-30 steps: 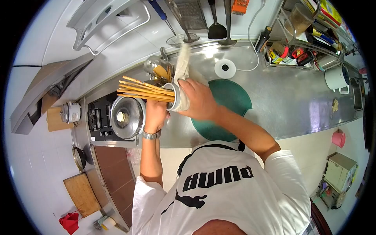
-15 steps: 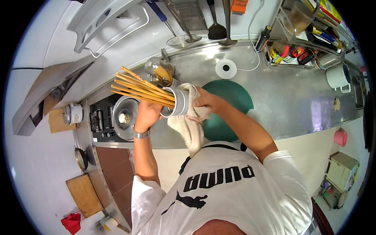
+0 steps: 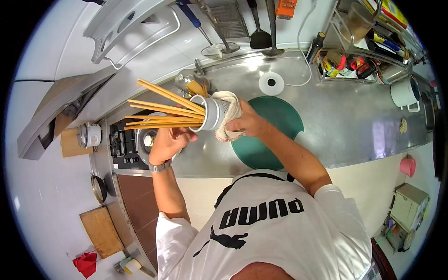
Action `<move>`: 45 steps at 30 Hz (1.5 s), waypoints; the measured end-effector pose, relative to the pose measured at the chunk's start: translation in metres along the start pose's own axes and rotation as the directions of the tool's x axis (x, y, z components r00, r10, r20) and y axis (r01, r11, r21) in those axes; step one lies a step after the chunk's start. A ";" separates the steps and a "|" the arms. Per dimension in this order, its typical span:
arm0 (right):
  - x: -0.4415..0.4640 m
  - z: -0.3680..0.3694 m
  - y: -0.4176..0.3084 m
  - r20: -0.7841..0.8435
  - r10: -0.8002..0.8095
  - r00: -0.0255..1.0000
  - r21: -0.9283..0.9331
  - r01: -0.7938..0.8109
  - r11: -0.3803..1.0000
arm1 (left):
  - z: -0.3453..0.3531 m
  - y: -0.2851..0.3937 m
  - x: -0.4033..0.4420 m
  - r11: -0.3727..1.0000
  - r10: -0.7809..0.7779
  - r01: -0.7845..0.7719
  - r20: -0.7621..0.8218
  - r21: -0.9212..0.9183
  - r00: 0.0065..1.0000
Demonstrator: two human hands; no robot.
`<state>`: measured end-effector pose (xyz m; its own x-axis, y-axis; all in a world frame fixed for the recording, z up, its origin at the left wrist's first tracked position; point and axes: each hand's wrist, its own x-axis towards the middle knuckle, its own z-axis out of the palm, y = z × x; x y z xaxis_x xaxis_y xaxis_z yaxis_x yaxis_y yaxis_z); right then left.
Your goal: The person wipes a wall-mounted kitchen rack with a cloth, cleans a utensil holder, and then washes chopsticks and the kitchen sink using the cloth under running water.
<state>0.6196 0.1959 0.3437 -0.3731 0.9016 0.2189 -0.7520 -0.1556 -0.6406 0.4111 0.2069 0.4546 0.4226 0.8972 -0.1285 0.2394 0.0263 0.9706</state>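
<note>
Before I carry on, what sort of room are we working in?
Most likely a home kitchen, judging by the stovetop, the black spatula on the wall and the chopsticks in the perforated holder.

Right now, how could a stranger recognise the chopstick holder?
Find the green disc on the steel counter. Left of it, a cloth in the right hand covers one end of the grey holder. Long chopsticks fanning leftward distinguish it from neighbours.

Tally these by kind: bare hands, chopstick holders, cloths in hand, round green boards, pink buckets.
Hands: 2 (left hand, right hand)
Chopstick holder: 1
Cloth in hand: 1
Green board: 1
Pink bucket: 1
Total: 6
</note>
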 end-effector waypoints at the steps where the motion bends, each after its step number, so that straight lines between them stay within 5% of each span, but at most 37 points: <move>1: 0.000 0.002 0.000 0.001 0.000 1.000 0.002 0.000 1.000 | 0.009 -0.001 0.001 0.994 0.089 -0.093 -0.063 -0.061 0.994; 3: 0.000 0.007 -0.001 -0.100 -0.051 0.994 -0.278 0.021 0.960 | 0.017 -0.004 0.004 0.976 0.173 -0.188 -0.130 -0.112 0.976; 4: 0.000 0.013 -0.002 -0.099 -0.050 0.994 -0.277 0.021 0.961 | 0.017 -0.010 0.007 0.984 0.170 -0.177 -0.189 -0.020 0.967; 6: 0.001 0.024 -0.004 -0.062 -0.302 0.951 -0.791 0.138 0.597 | 0.021 -0.018 0.012 0.977 0.197 -0.164 -0.287 0.137 0.937; 11: -0.002 0.040 -0.017 0.040 -0.344 0.938 -0.925 0.165 0.343 | 0.012 -0.014 0.009 0.995 0.047 -0.020 -0.274 0.100 0.961; 13: -0.002 0.040 -0.017 0.078 -0.354 0.932 -0.947 0.181 0.266 | 0.012 -0.009 0.010 0.990 -0.068 0.029 -0.289 -0.137 0.955; 15: 0.000 0.035 -0.015 0.223 -0.429 0.875 -0.946 0.301 0.121 | 0.012 -0.003 0.009 0.985 -0.121 0.082 -0.267 -0.150 0.956; 19: 0.003 0.021 -0.007 0.261 -0.396 0.880 -0.861 0.398 0.316 | 0.009 -0.015 0.011 0.963 -0.143 0.100 -0.164 -0.250 0.976; 21: 0.011 0.013 0.024 -0.062 -0.494 0.867 -0.433 0.423 0.796 | 0.014 -0.023 0.012 0.942 -0.125 0.068 -0.155 -0.330 0.980; 22: 0.010 0.014 0.024 -0.142 -0.376 0.916 -0.180 0.350 0.919 | 0.018 -0.024 0.012 0.925 -0.120 0.052 -0.158 -0.376 0.980; 23: 0.009 0.007 0.030 -0.145 -0.379 0.914 -0.183 0.351 0.918 | 0.021 -0.026 0.013 0.906 -0.114 0.035 -0.163 -0.423 0.980; 24: 0.010 0.002 0.034 -0.158 -0.466 0.871 -0.661 0.257 0.705 | 0.021 -0.030 0.015 0.900 -0.096 0.017 -0.161 -0.435 0.982; 25: 0.009 -0.003 0.038 -0.120 -0.544 0.831 -0.951 0.061 0.304 | 0.021 -0.030 0.016 0.900 -0.097 0.020 -0.156 -0.435 0.983; 27: 0.009 -0.002 0.037 -0.051 -0.629 0.776 -0.997 -0.002 0.078 | 0.022 -0.029 0.017 0.925 -0.062 -0.013 -0.185 -0.381 0.981; 28: 0.015 0.006 0.030 -0.494 -0.447 0.745 -0.664 0.008 0.748 | 0.023 -0.030 0.018 0.924 -0.063 -0.011 -0.181 -0.381 0.981; 29: 0.019 0.010 0.027 -0.687 -0.010 0.726 0.040 0.052 0.998 | 0.025 -0.031 0.020 0.924 -0.042 -0.048 -0.227 -0.379 0.973; 31: 0.023 0.004 0.025 -0.685 0.057 0.727 0.118 0.034 0.992 | 0.028 -0.029 0.022 0.924 -0.021 -0.084 -0.268 -0.373 0.963; 33: 0.021 0.002 0.021 -0.774 0.064 0.630 -0.051 -0.163 0.985 | 0.028 -0.020 0.021 0.807 -0.052 -0.080 -0.205 -0.585 0.977; 35: 0.016 0.011 -0.008 -0.713 0.114 0.692 0.071 -0.091 0.993 | 0.026 -0.022 0.021 0.805 -0.072 -0.074 -0.220 -0.588 0.973; 37: 0.018 -0.011 -0.002 -0.583 0.201 0.787 0.484 0.138 0.864 | 0.023 -0.024 0.019 0.804 -0.073 -0.087 -0.241 -0.589 0.968; 39: 0.012 -0.017 -0.002 -0.518 0.087 0.851 0.499 0.218 0.839 | 0.021 -0.023 0.019 0.810 -0.069 -0.069 -0.213 -0.582 0.975; 41: 0.007 -0.012 -0.014 -0.559 0.040 0.828 0.359 0.198 0.912 | 0.023 -0.020 0.020 0.818 -0.087 -0.090 -0.276 -0.568 0.957; 42: 0.004 -0.018 -0.013 -0.558 0.040 0.829 0.360 0.198 0.912 | 0.010 -0.027 0.018 0.806 -0.036 -0.048 -0.129 -0.590 0.991; 43: 0.001 -0.027 -0.010 -0.626 0.034 0.779 0.159 0.084 0.984 | 0.012 -0.028 0.019 0.806 -0.035 -0.049 -0.130 -0.590 0.991; 44: -0.003 -0.035 -0.008 -0.687 0.010 0.727 -0.042 -0.053 0.998 | 0.015 -0.028 0.019 0.887 -0.013 -0.091 -0.222 -0.454 0.975; 45: -0.009 -0.037 -0.014 -0.684 0.013 0.729 -0.041 -0.056 0.998 | 0.016 -0.029 0.019 0.945 0.022 -0.121 -0.311 -0.303 0.950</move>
<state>0.6535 0.2048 0.3237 0.0903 0.9315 -0.3523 -0.7066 -0.1893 -0.6818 0.4265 0.2156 0.4208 0.1346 0.9902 -0.0371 -0.0902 0.0495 0.9947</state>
